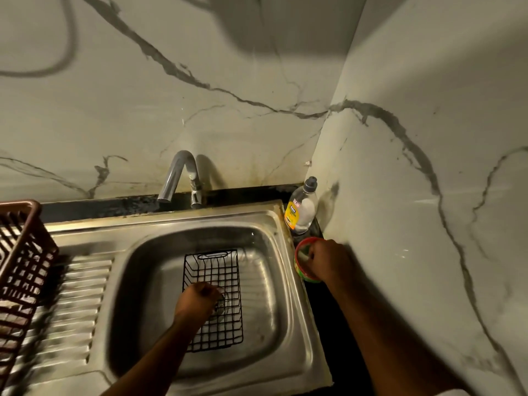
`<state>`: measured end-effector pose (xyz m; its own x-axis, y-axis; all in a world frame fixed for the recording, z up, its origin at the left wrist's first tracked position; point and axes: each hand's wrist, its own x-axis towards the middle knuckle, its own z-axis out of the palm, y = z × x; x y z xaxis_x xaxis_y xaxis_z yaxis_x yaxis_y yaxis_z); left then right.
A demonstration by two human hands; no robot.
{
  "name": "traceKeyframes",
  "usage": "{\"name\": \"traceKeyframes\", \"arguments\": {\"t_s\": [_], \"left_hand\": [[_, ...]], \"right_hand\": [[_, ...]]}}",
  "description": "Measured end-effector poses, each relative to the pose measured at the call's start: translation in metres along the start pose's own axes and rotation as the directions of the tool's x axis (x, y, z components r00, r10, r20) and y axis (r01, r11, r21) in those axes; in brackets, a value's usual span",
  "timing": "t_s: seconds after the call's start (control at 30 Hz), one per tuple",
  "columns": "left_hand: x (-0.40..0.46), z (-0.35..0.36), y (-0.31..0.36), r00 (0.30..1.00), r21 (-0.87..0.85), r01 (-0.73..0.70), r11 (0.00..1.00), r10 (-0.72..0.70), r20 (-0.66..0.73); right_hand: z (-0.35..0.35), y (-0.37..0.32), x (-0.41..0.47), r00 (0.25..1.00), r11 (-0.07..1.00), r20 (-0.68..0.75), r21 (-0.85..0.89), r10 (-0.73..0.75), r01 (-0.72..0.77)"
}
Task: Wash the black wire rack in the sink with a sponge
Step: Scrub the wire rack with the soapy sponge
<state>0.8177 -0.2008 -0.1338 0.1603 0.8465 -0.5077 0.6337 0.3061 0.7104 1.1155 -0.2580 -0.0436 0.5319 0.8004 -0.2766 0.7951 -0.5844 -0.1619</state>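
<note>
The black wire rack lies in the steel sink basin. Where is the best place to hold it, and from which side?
Probably grip the black wire rack by the oblong handle loop in its far end wall, reaching down from above. The rack lies flat in the steel sink, opening upward, so its top rim is free. The left hand already grips the near part.

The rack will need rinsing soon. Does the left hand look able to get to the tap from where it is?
Probably yes: the left hand rests on the wire rack in the sink, and nothing stands between it and the tap.
</note>
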Motion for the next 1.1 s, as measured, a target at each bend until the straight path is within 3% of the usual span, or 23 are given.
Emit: {"name": "traceKeyframes", "arguments": {"t_s": [0.37, 0.47, 0.57, 0.7, 0.87, 1.0, 1.1], "left_hand": [[0.006, 0.006, -0.012, 0.996, 0.076, 0.06, 0.995, -0.054, -0.069], [0.008, 0.001, -0.024, 0.973, 0.137, 0.086, 0.987, -0.054, -0.225], [0.009, -0.003, -0.031, 0.937, 0.325, 0.107, 0.94, 0.013, -0.349], [0.014, 0.004, -0.031, 0.966, 0.357, 0.042, 0.933, 0.054, -0.255], [0.018, 0.013, -0.022, 0.971, 0.481, 0.071, 0.874, 0.05, -0.235], [0.026, 0.016, -0.03, 0.979, 0.488, 0.059, 0.871, 0.045, -0.2], [0.031, 0.014, -0.032, 0.984, 0.493, 0.043, 0.869, 0.05, -0.174]], "right_hand": [[-0.018, 0.005, -0.007, 0.99, 0.996, -0.128, 0.084, 0.052, -0.041], [-0.021, 0.008, -0.016, 0.976, 0.98, -0.2, 0.193, 0.082, -0.043], [-0.023, 0.007, -0.023, 0.961, 0.94, -0.228, 0.335, 0.154, -0.071], [-0.022, 0.005, -0.024, 0.961, 0.897, -0.195, 0.43, 0.198, -0.098], [-0.015, 0.008, -0.026, 0.942, 0.904, -0.269, 0.422, 0.201, -0.072], [-0.008, 0.007, -0.021, 0.949, 0.938, -0.265, 0.339, 0.174, -0.078], [0.0, 0.003, -0.012, 0.988, 0.979, -0.113, 0.185, 0.106, -0.084]]}}
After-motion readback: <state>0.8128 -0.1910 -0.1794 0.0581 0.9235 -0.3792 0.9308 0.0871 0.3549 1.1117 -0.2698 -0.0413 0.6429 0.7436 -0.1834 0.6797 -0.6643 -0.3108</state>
